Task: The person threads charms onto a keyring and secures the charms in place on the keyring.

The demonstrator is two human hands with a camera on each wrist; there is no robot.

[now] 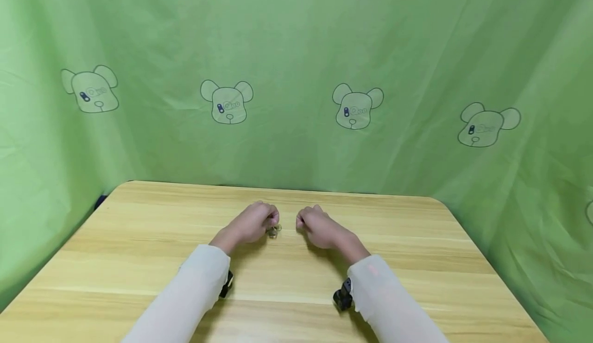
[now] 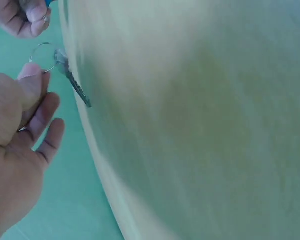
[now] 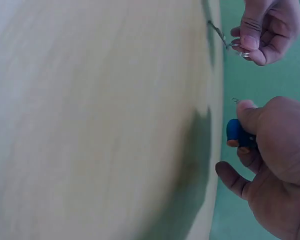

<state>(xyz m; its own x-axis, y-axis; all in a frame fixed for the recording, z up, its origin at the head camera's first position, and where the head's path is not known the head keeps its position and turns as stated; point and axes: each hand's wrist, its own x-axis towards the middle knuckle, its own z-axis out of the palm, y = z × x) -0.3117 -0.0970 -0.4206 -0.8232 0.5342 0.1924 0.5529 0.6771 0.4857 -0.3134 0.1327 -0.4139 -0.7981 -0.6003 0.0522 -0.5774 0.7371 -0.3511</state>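
Note:
My left hand [image 1: 252, 223] pinches a thin metal key ring [image 2: 42, 44] between thumb and index finger. From the ring hangs a single key [image 2: 75, 86], its toothed end pointing down toward the tabletop. A short gap to the right, my right hand [image 1: 321, 227] holds a small blue trinket with orange bits [image 3: 233, 130], thumb on top and fingers curled under it. A fine bit of metal sticks up by that thumb's tip. In the head view the trinket is hidden inside the right hand. Both hands face each other over the table.
The wooden table [image 1: 287, 281] has rounded far corners. Behind it and along both sides hangs a green curtain [image 1: 287, 147] with printed bear outlines. Black wrist cameras sit under both light sleeves, the right one [image 1: 343, 295] standing out more.

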